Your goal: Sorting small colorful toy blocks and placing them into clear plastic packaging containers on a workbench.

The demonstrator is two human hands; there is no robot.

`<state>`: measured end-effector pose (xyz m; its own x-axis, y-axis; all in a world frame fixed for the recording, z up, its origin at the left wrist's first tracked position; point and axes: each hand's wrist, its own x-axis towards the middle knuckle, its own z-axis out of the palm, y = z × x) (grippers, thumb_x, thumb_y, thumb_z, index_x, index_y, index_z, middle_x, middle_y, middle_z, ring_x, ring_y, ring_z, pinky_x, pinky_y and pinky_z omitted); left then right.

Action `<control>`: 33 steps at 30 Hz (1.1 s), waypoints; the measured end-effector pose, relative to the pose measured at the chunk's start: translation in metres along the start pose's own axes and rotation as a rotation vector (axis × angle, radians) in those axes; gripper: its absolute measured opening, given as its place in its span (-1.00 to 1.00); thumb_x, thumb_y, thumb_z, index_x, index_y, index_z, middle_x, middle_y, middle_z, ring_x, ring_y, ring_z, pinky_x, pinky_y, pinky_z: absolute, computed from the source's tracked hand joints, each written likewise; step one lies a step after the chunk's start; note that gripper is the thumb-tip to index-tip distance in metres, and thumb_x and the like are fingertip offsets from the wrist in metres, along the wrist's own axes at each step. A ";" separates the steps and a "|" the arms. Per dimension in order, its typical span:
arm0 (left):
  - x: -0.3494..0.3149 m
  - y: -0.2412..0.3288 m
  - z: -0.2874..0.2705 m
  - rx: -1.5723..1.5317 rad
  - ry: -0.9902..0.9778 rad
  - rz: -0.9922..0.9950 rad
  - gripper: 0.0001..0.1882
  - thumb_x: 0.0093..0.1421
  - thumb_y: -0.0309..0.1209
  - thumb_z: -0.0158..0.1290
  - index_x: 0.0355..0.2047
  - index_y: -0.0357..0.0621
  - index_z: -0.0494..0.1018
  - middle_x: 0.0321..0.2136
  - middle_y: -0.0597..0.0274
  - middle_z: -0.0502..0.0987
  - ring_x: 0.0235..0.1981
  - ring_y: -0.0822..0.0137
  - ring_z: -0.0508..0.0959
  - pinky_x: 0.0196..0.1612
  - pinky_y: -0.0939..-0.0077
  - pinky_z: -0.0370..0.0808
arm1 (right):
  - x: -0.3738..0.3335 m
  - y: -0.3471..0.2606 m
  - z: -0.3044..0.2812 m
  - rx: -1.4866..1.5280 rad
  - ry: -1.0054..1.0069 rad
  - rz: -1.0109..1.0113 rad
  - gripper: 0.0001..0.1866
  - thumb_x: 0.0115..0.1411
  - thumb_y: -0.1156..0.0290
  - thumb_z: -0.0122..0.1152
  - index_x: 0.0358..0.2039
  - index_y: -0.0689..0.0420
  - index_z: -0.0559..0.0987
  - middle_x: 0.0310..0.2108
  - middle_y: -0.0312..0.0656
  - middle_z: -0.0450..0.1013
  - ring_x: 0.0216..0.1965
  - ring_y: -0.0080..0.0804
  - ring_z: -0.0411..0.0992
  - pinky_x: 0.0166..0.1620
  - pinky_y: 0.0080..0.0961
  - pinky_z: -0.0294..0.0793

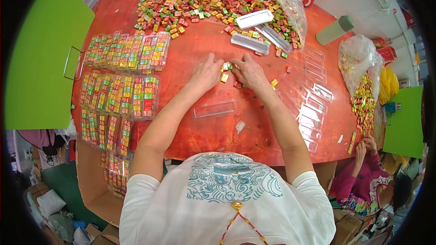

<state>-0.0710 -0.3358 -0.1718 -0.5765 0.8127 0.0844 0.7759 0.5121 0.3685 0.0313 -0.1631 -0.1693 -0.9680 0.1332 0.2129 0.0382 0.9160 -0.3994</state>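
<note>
One bottle point(334, 31), two green panels point(43, 59), seemingly two piles of boxes point(181, 2).

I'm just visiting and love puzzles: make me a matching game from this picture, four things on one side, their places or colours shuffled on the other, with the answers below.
Column one
1. Lidded bottle
2. Large heap of small blocks
3. Filled trays
4. Lone clear tray

Column two
a. Between the person's forearms
b. Pale green with a darker green cap
c. On the left side of the red table
d. Toward the table's far edge, many colours mixed

Pairs: 1-b, 2-d, 3-c, 4-a
</note>
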 end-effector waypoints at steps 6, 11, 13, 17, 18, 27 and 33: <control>0.001 -0.001 -0.007 -0.041 -0.003 -0.028 -0.68 0.18 -0.36 0.14 -0.04 0.00 0.45 -0.16 0.03 0.37 -0.12 -0.07 0.53 -0.17 0.00 0.55 | -0.003 -0.010 0.004 -0.064 0.042 0.073 -0.75 0.16 0.35 0.24 -0.12 0.02 0.61 -0.28 0.07 0.39 -0.33 0.09 0.51 -0.25 -0.11 0.57; -0.030 0.011 -0.023 -0.096 0.048 -0.016 -0.76 0.18 -0.43 0.07 -0.11 -0.03 0.45 -0.17 -0.07 0.38 -0.24 -0.18 0.57 -0.24 -0.06 0.56 | -0.026 -0.032 -0.004 -0.022 0.081 0.063 -0.76 0.16 0.36 0.25 -0.14 0.04 0.61 -0.31 0.09 0.38 -0.33 0.10 0.51 -0.27 -0.09 0.54; -0.052 0.020 -0.030 -0.112 0.057 -0.006 -0.72 0.19 -0.41 0.10 -0.07 -0.02 0.44 -0.17 -0.02 0.37 -0.25 -0.15 0.57 -0.25 -0.03 0.56 | -0.042 -0.043 -0.008 -0.001 0.096 0.056 -0.77 0.16 0.37 0.25 -0.15 0.04 0.61 -0.31 0.09 0.38 -0.34 0.10 0.50 -0.28 -0.09 0.53; -0.111 0.038 -0.039 -0.148 0.101 0.019 -0.71 0.18 -0.42 0.13 -0.07 -0.02 0.44 -0.21 0.01 0.36 -0.28 -0.13 0.56 -0.31 0.03 0.57 | -0.086 -0.078 -0.015 0.048 0.053 0.013 -0.73 0.15 0.41 0.27 -0.11 0.08 0.57 -0.31 0.04 0.35 -0.32 0.01 0.44 -0.27 -0.13 0.47; -0.126 0.039 -0.032 -0.116 0.136 0.038 -0.72 0.18 -0.42 0.13 -0.09 -0.05 0.44 -0.21 0.01 0.37 -0.29 -0.09 0.56 -0.32 0.05 0.57 | -0.096 -0.083 -0.013 0.057 0.029 -0.006 -0.69 0.16 0.43 0.27 -0.06 0.07 0.56 -0.28 0.01 0.35 -0.30 -0.01 0.44 -0.23 -0.15 0.47; -0.157 0.040 -0.013 -0.061 0.105 -0.037 -0.49 0.15 -0.36 0.17 0.13 -0.10 0.39 -0.13 0.00 0.38 -0.17 -0.02 0.54 -0.22 0.12 0.55 | -0.120 -0.090 -0.003 0.101 0.020 -0.002 -0.61 0.17 0.43 0.27 0.04 0.09 0.50 -0.21 -0.03 0.37 -0.25 -0.03 0.46 -0.21 -0.18 0.48; -0.160 0.039 -0.011 0.034 0.286 -0.032 -0.31 0.18 -0.17 0.13 0.31 -0.01 0.24 0.25 -0.13 0.21 0.18 -0.16 0.29 0.13 -0.11 0.25 | -0.122 -0.087 0.001 0.193 0.099 0.050 -0.70 0.18 0.44 0.27 -0.06 0.12 0.51 -0.21 -0.06 0.38 -0.27 -0.03 0.47 -0.27 -0.20 0.50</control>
<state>0.0490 -0.4484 -0.1608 -0.6457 0.6873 0.3325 0.7616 0.5490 0.3442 0.1454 -0.2594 -0.1616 -0.9367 0.2216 0.2713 0.0277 0.8190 -0.5732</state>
